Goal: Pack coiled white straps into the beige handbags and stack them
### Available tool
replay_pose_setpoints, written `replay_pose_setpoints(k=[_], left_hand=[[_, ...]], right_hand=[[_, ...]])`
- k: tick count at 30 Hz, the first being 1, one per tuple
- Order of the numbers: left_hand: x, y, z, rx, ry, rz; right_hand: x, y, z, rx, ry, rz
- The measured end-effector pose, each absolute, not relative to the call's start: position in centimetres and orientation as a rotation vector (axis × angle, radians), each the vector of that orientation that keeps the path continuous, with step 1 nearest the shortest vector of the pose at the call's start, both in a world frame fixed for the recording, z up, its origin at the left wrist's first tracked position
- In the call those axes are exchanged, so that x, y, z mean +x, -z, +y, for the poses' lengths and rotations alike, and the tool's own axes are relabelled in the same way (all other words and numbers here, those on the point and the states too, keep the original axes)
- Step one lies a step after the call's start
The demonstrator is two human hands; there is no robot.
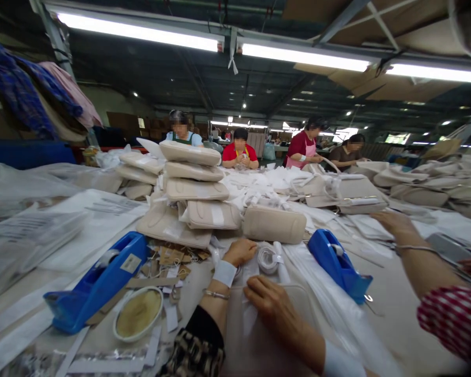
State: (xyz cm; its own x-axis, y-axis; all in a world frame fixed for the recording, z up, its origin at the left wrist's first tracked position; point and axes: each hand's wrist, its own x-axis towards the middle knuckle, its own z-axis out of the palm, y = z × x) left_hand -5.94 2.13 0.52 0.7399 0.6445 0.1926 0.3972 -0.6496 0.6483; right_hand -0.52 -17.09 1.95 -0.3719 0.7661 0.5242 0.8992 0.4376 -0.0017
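Note:
A flat pale beige bag (275, 335) lies in front of me, with a whitish strip (249, 317) down its upper part. My left hand (239, 252) is closed at the bag's far edge, fingers curled downward; what they hold is hidden. Closer in, my right hand (269, 298) rests over the bag beside the strip. Its fingers are bent together, and I cannot make out what is in them. Just beyond my hands sits a coiled pale strap (267, 259) with white wrapping.
Blue tape dispensers (102, 280) (337, 264) stand left and right. A white bowl (138, 314) of yellowish stuff sits among cardboard tags (170, 256). Stacked beige bags (196, 183) rise ahead. A co-worker's arm (419, 256) reaches in from the right; several people work across the table.

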Motion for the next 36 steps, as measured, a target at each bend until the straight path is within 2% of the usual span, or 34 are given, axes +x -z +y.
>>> replay_pose_setpoints(k=[7, 11, 21, 36], left_hand=[[-5.9, -0.4, 2.0, 2.427, -0.424, 0.748], [-6.0, -0.6, 1.9, 2.450, -0.429, 0.755], [-5.7, -0.7, 1.5, 2.484, -0.449, 0.766], [-5.4, -0.6, 1.7, 2.513, -0.437, 0.780]], right_hand=[[-0.6, -1.5, -18.4, -1.363, 0.379, -2.270], [-0.7, -1.0, -19.1, -1.389, 0.347, -2.294], [-1.3, 0.1, -20.8, -1.353, 0.520, -2.218], [-1.8, 0.5, -21.8, -1.331, 0.482, -2.194]])
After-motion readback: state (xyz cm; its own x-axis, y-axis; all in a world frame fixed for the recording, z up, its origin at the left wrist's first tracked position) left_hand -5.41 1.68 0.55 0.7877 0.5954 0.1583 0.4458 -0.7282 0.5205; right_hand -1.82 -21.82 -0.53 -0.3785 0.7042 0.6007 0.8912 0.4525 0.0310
